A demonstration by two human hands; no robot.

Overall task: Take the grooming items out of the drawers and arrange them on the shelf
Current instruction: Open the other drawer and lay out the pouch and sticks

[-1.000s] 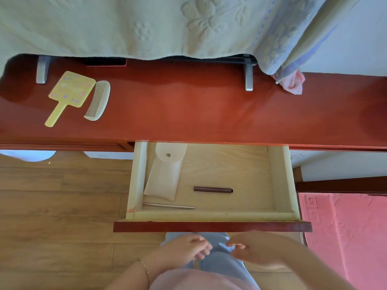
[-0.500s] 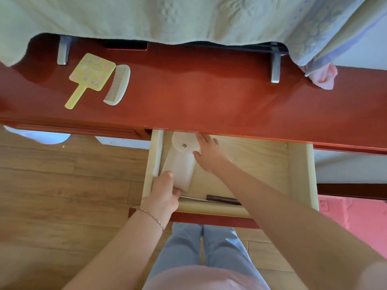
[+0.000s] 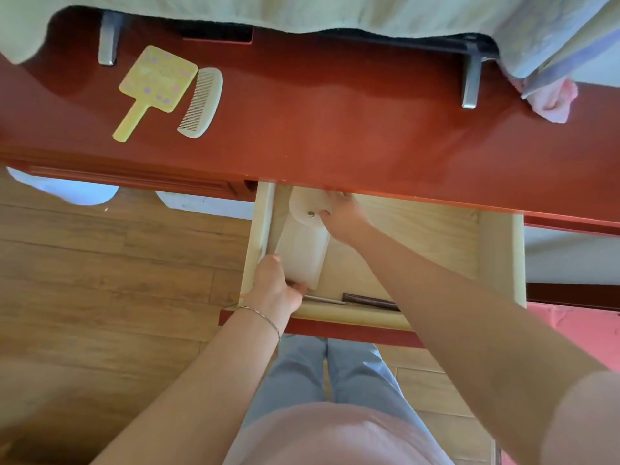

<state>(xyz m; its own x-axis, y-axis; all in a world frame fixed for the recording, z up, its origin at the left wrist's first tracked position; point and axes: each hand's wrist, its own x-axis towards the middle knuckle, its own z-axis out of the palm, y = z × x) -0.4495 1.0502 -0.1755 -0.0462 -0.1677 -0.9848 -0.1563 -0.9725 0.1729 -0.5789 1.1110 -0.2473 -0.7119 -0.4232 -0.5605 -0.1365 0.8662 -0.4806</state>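
A white snap-flap pouch lies at the left of the open pale-wood drawer. My left hand grips the pouch's near end with thumb and fingers. My right hand holds its far flap end by the metal snap. A thin silver tool and a dark brown stick lie along the drawer's front wall. On the red shelf, far left, rest a yellow hand mirror and a cream comb.
A pale blanket hangs over the shelf's back edge with a pink cloth at its right. Two metal brackets stand on the shelf. Wooden floor lies to the left, a pink rug to the right.
Both hands rose from below the drawer front into the drawer and took hold of the white pouch, left at its near end, right at its flap end.
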